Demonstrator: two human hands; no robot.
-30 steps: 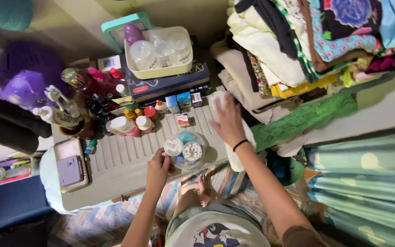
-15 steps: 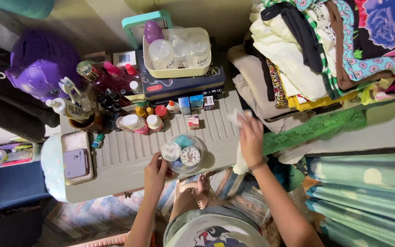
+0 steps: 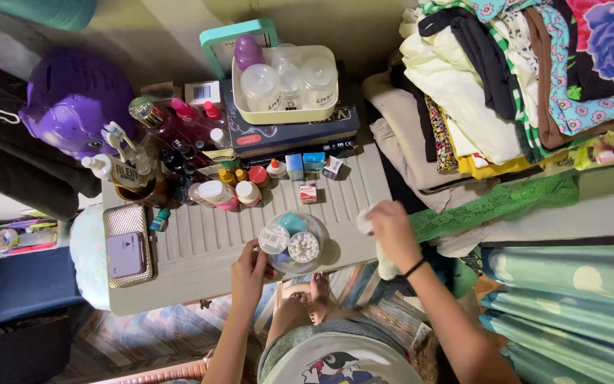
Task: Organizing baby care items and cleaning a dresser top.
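Note:
My left hand grips the near edge of a clear round container that holds small jars and cotton items. It stands near the front of a grey ribbed plastic table. My right hand is closed around a white cloth at the table's right front corner. More of the cloth hangs below the hand. A black band circles my right wrist.
Small bottles and boxes crowd the table's back, behind them a cream tray of clear lidded jars on a dark box. A gold case lies left. Folded clothes are stacked right. A purple bag sits back left.
My right hand with the cloth has slid from the back right of the table toward the front right corner. My left hand stays at the round container.

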